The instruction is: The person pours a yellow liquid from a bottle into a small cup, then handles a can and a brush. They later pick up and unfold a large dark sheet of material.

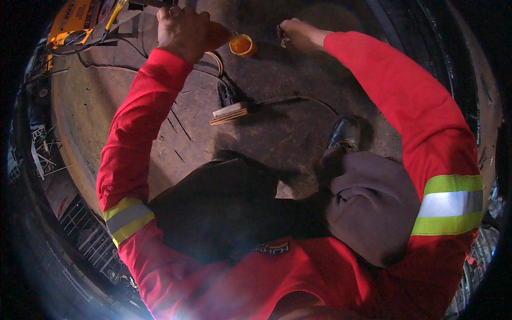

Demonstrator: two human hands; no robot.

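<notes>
At the top of the head view, my left hand (184,33) is wrapped round an orange-brown container (217,36) tilted to the right. Its end comes close to the rim of a small yellow-orange cup (242,45), which has orange contents and stands on the brown floor. I cannot tell whether anything flows between the two. To the right of the cup, apart from it, my right hand (301,35) is closed, with a small dark piece at its fingertips that is too unclear to name.
A yellow-orange machine (74,29) with a round grille stands at the upper left, cables (114,66) running from it. A power outlet block (229,113) with plugged-in leads lies on the floor (282,128). Thin rods (180,125) are scattered left of it. My shoe (344,133) is at right.
</notes>
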